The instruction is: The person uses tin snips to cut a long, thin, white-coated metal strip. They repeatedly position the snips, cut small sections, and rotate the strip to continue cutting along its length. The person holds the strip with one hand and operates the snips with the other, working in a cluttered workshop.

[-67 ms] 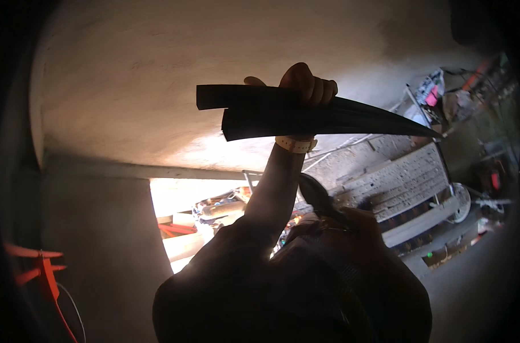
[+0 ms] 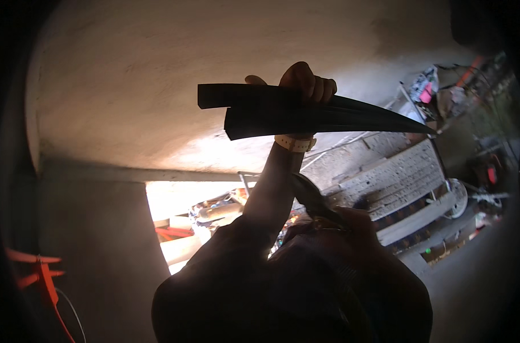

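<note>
My left hand (image 2: 308,83), with a pale watch at its wrist, is raised in the upper middle, fingers wrapped round long, flat black strips (image 2: 260,120). The strips lie crosswise, square-ended at the left and tapering toward the right. Below and to the right, my right hand (image 2: 354,226), deep in shadow, is closed on a dark curved tool (image 2: 308,194) that points up-left toward my left forearm. Its exact kind is too dark to make out, and much of that hand is hard to see.
A large pale plastered surface (image 2: 157,74) fills the upper view. At right are a long speckled white slatted frame (image 2: 397,174) and mixed clutter (image 2: 429,91). An orange metal item (image 2: 42,268) stands at lower left. A bright opening (image 2: 168,200) shows piled objects behind my arm.
The background has shifted slightly left, and the right end of the strips sits a little higher and further left. Both hands keep their grips.
</note>
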`<state>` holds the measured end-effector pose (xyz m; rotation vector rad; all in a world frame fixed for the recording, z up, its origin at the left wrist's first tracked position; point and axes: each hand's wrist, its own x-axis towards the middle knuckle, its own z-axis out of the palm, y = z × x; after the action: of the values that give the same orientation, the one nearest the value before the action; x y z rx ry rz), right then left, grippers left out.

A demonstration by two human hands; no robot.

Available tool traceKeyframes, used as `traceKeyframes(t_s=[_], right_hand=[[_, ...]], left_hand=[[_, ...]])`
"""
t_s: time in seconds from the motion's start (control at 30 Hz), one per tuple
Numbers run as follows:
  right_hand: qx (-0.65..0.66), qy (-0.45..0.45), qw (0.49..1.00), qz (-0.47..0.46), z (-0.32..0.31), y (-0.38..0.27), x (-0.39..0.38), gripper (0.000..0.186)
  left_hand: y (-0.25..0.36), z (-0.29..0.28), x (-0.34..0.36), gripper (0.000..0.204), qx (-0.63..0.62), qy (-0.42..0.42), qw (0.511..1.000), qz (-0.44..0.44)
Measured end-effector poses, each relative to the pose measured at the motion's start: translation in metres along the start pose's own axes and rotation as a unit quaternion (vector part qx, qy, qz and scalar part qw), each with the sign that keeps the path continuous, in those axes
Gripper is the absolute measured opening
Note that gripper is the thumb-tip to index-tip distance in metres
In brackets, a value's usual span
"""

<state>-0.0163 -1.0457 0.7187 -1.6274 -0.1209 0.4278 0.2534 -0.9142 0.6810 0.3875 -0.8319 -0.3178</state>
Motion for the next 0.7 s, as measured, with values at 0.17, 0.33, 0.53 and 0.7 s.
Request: traceKeyframes(t_s=[0.17, 0.33, 0.53, 0.7], right_hand=[[0.138, -0.052, 0.986, -0.076, 0.027, -0.001, 0.011, 0.049], [0.339, -0.095, 0.931, -0.095, 0.088, -0.005, 0.010, 0.070], [0.400, -0.046, 0.900, -0.165, 0.124, -0.013, 0.003, 0.071], [0.454, 0.007, 0.881, -0.133, 0.138, -0.025, -0.012, 0.071]], left_hand=[[-0.046, 0.016, 0.011, 0.090, -0.030, -0.084, 0.996, -0.020], [-0.057, 0.037, 0.018, 0.088, -0.050, -0.053, 0.996, -0.056], [-0.073, 0.053, 0.023, 0.088, -0.001, -0.053, 0.997, -0.060], [-0.079, 0.065, 0.025, 0.088, -0.008, -0.070, 0.996, -0.059]])
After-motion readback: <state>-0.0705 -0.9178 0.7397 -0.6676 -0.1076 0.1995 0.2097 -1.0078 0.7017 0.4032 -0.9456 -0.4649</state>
